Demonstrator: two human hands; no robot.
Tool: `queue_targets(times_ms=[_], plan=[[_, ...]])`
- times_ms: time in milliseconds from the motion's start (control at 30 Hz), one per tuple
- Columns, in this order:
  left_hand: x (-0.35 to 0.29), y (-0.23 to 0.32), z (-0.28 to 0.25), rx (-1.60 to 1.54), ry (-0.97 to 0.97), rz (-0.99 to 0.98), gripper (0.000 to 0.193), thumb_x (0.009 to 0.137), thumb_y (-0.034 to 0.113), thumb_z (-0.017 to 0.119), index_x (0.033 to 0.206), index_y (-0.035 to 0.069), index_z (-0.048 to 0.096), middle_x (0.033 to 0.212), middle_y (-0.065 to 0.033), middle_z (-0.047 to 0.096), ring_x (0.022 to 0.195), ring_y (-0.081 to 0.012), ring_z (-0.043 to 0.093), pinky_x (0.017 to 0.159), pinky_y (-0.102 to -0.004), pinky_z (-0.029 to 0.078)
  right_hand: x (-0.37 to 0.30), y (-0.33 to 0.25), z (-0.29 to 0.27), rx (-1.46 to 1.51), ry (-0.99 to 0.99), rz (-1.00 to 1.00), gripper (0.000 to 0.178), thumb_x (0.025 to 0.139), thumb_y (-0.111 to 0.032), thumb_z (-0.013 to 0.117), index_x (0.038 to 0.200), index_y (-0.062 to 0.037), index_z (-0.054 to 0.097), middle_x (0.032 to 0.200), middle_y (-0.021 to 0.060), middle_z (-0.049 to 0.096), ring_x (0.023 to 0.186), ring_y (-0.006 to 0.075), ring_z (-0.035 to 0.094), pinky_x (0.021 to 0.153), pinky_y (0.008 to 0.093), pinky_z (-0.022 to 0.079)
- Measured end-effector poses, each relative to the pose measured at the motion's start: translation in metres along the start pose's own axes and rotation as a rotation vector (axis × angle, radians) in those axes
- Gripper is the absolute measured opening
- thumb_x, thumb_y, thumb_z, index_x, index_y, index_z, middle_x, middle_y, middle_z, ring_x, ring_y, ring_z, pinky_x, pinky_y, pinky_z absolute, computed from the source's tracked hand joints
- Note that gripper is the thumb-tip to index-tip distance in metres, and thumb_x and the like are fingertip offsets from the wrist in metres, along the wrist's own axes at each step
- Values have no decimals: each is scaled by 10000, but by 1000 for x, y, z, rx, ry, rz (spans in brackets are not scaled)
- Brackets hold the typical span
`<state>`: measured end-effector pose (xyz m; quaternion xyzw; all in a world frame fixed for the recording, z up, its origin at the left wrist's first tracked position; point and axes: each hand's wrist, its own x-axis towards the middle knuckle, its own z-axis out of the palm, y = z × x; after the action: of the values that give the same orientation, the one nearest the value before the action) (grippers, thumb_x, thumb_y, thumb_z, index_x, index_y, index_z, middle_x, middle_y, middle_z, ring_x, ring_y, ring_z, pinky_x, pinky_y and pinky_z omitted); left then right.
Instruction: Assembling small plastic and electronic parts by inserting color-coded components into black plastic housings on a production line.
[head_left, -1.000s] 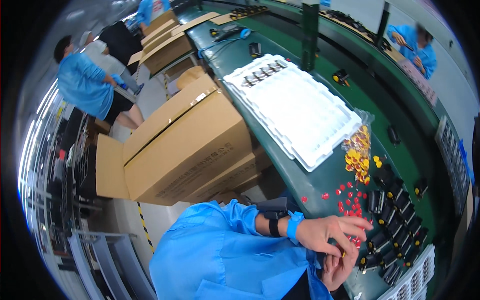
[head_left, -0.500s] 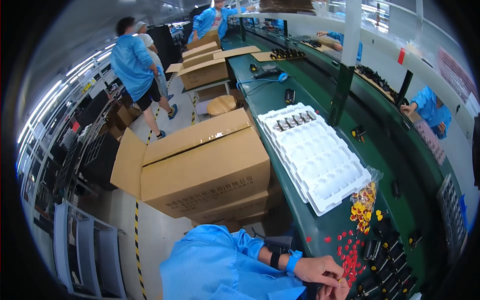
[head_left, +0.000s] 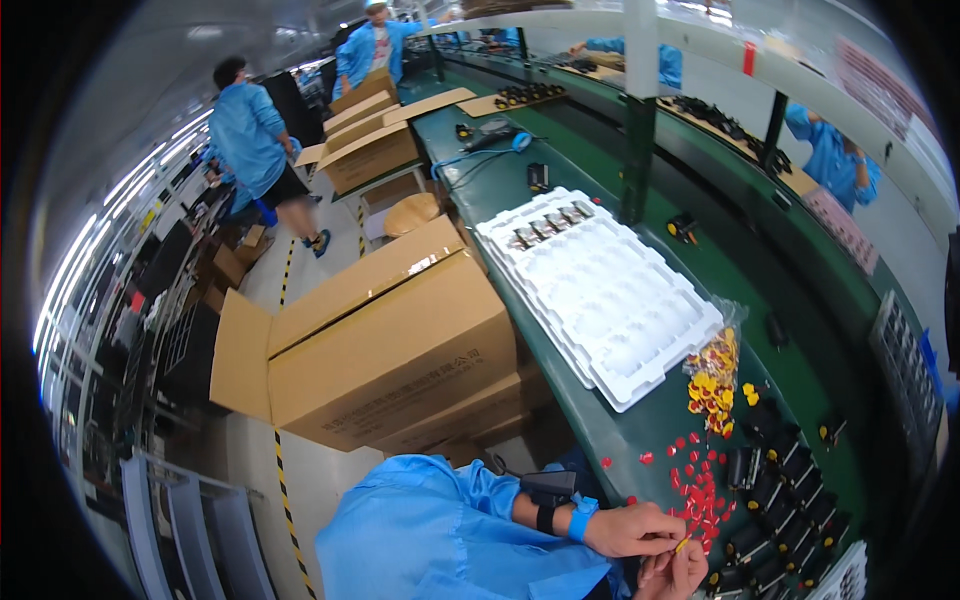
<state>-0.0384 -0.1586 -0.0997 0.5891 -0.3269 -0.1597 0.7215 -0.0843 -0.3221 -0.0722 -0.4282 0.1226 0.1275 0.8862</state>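
Note:
My left hand (head_left: 634,529), with a blue band and a black strap at the wrist, pinches a small yellow piece (head_left: 683,546) at its fingertips. Just below, my right hand (head_left: 677,573) has its fingers curled closed near that piece; whatever they grip is hidden. Small red pieces (head_left: 706,500) lie scattered on the green bench beside both hands. Behind them sits a clear plastic bag with small yellow pieces (head_left: 712,388) spilling from it. To the right stand several black cylindrical parts with yellow ends (head_left: 787,500), grouped in rows.
A white moulded tray (head_left: 610,290) holds several metal parts at its far end. Large open cardboard boxes (head_left: 400,350) stand left of the green bench (head_left: 560,355). A power tool with a blue cord (head_left: 492,138) lies farther off. Co-workers in blue (head_left: 250,140) are around the line.
The view has swung so the bench sits farther left. My hands stay together, and the yellow piece now shows more clearly at the fingertips. A co-worker at left has shifted.

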Motion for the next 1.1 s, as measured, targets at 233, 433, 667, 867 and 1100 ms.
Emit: queue_targets(times_ms=[233,433,667,867,1100], plan=[[10,6,-12,135,44,-26,84,950,64,604,997,6,643,756,-83,684,615,-193,652,564,-315,474,8,11,-10,-13,37,-78,169,988,-126,564,956,38,581,655,111,569,480,178,552,425,278,443],[26,-6,-15,321,69,75,70,755,-35,672,804,2,638,690,-64,634,539,-149,587,497,-264,451,2,1,-22,332,-79,-5,180,981,-130,569,895,26,542,619,102,513,443,194,491,372,284,389],[60,9,-78,787,81,-97,24,814,1,647,815,5,623,657,-83,595,546,-174,574,515,-308,440,-3,-20,-48,480,-8,-240,172,997,-125,530,893,12,522,604,77,460,461,178,464,357,278,368],[66,30,-20,260,-148,-340,88,931,29,607,1007,-12,595,669,-50,605,603,-83,551,562,-251,430,13,-10,-28,426,-31,-29,194,1017,-181,543,940,-7,580,618,72,505,479,192,510,412,280,386],[55,15,-11,119,-63,-278,90,946,12,567,1029,-19,579,670,-63,617,600,-90,575,564,-255,435,18,-6,-24,298,-29,-86,230,1021,-176,542,905,19,575,632,90,548,473,177,533,420,277,393]])
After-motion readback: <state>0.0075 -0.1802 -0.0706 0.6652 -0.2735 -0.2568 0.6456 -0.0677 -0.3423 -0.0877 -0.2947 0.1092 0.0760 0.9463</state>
